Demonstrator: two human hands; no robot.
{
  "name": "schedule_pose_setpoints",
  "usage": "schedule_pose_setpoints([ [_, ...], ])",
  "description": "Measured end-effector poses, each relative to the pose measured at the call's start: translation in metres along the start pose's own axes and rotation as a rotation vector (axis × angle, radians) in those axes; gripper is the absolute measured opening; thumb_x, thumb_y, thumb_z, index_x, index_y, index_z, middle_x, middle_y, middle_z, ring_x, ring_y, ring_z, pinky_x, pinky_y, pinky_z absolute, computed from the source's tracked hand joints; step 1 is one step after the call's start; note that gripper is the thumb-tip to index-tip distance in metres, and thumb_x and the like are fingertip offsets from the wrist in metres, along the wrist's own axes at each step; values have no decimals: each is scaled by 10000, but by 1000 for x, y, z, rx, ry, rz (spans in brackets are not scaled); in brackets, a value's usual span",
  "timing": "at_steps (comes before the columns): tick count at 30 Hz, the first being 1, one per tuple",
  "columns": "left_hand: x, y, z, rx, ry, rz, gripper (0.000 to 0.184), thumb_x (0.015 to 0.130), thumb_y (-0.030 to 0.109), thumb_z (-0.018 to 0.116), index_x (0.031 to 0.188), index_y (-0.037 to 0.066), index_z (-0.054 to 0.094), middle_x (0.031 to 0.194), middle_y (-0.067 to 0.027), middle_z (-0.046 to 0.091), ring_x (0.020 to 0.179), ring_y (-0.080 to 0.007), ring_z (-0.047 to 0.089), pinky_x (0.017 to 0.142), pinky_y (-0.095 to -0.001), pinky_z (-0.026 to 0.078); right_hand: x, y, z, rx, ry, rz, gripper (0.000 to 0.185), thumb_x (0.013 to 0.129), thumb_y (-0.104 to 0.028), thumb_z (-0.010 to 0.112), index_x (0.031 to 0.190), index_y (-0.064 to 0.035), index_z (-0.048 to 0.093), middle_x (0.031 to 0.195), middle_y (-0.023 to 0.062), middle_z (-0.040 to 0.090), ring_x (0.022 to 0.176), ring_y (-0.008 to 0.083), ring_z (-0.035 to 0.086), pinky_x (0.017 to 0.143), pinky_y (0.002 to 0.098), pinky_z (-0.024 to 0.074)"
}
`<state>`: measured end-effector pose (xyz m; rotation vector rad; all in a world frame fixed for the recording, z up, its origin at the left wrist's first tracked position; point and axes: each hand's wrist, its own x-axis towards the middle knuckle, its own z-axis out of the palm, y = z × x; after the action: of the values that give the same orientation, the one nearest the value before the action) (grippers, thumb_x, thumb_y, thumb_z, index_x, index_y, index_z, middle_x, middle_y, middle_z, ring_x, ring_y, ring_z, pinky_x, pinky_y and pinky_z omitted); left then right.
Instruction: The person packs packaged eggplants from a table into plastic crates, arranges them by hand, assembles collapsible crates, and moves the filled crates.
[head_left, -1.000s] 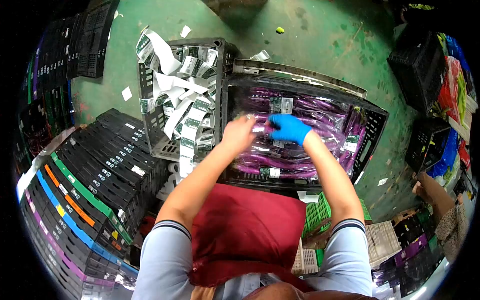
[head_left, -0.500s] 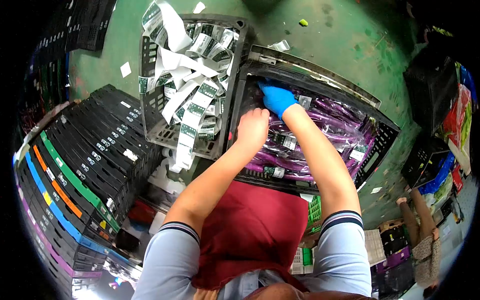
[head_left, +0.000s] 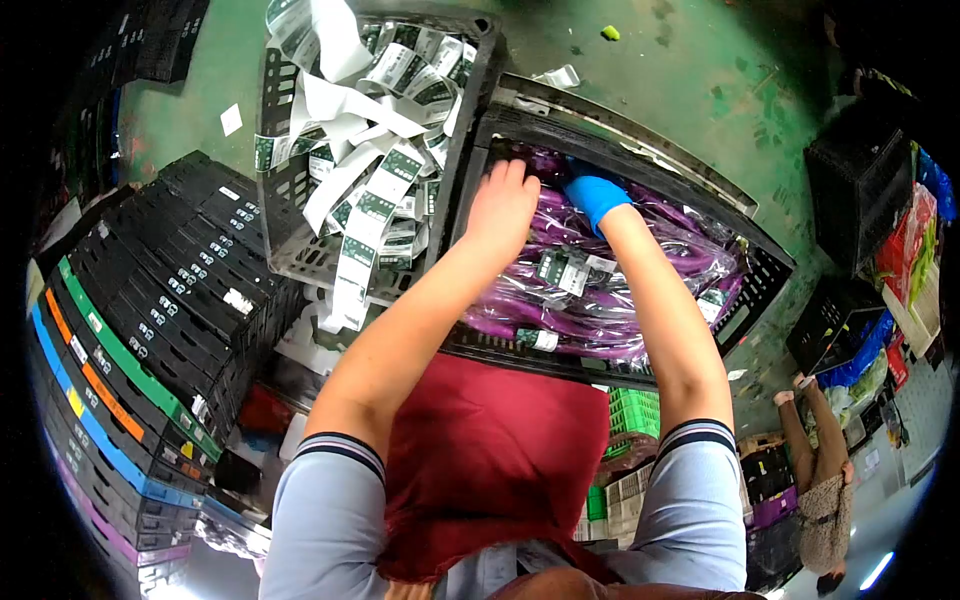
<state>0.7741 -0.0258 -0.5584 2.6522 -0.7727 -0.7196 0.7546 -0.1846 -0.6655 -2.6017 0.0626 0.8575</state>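
Observation:
Clear plastic bags of long purple eggplants, with green-and-white labels, lie in a black crate in front of me. My left hand, bare, rests at the crate's left end on the far-side bags, its fingers a little apart and its thumb side hidden. My right hand, in a blue glove, reaches down among the bags near the far wall. Its fingertips are hidden in the dark between the bags and the wall. A label faces up on a bag below my hands.
Left of the eggplants stands another black crate with tangled strips of printed labels. Stacked black crates rise at the left, some with coloured edges. A person is at the lower right, near a green crate.
My gloved right hand has shifted right and dipped lower among the bags. My left hand has moved toward the crate's far left corner, fingers more spread. The whole view has shifted slightly.

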Motion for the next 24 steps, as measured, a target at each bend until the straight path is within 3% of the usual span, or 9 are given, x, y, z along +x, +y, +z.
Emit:
schedule_pose_setpoints([
  [3,12,1,3,79,195,98,258,683,61,551,941,68,537,955,-134,518,891,-290,501,765,-402,400,-6,5,-6,54,-144,13,439,741,-234,564,1158,-115,495,1222,196,444,1133,363,405,956,418,332],
  [5,20,-7,9,109,-157,49,311,651,149,642,940,86,544,878,-109,546,875,-268,520,764,-401,390,-19,-2,-4,-47,296,-156,266,719,-201,578,963,-96,598,1033,197,555,952,371,521,829,445,421],
  [7,27,-6,0,171,-390,62,380,613,204,693,937,77,542,898,-104,540,895,-251,515,769,-392,390,-36,-31,-43,57,-73,10,168,698,-191,587,823,-84,622,883,184,596,799,365,571,698,452,465],
  [8,24,-5,-2,221,-355,99,393,607,212,699,938,71,541,911,-101,539,901,-249,513,769,-386,391,-39,-32,-33,19,-41,-51,126,677,-172,596,760,-80,619,823,182,601,734,357,585,633,449,475],
  [11,1,4,-11,303,-276,150,466,606,229,705,989,34,525,983,-94,524,944,-246,489,783,-358,388,-60,-45,-52,28,-35,-110,246,651,-122,580,890,-68,601,895,201,589,837,333,577,701,431,467],
  [13,-19,6,-2,279,-204,95,526,609,220,699,1054,18,504,996,-101,518,960,-249,474,786,-360,385,-59,-22,-34,451,-184,-137,273,656,-136,539,902,-21,568,882,222,580,848,368,563,749,443,447],
  [14,-26,8,-1,293,-205,87,554,613,200,686,1094,12,486,1002,-103,516,977,-250,460,784,-356,384,-55,-21,-35,585,-47,-51,267,655,-140,521,877,4,561,891,243,571,872,403,538,770,438,437],
  [17,-35,9,2,297,-155,100,552,622,192,679,1101,5,481,1017,-107,513,987,-254,459,788,-348,385,-35,-14,-44,306,-350,124,320,748,-226,448,944,-22,597,981,248,559,917,393,538,814,418,431],
  [24,-42,12,8,282,-169,74,595,594,171,691,1116,-3,463,1059,-122,492,1013,-277,447,812,-355,389,8,-8,23,21,249,45,368,747,-262,479,1034,-47,559,1053,227,535,984,384,505,842,432,407],
])
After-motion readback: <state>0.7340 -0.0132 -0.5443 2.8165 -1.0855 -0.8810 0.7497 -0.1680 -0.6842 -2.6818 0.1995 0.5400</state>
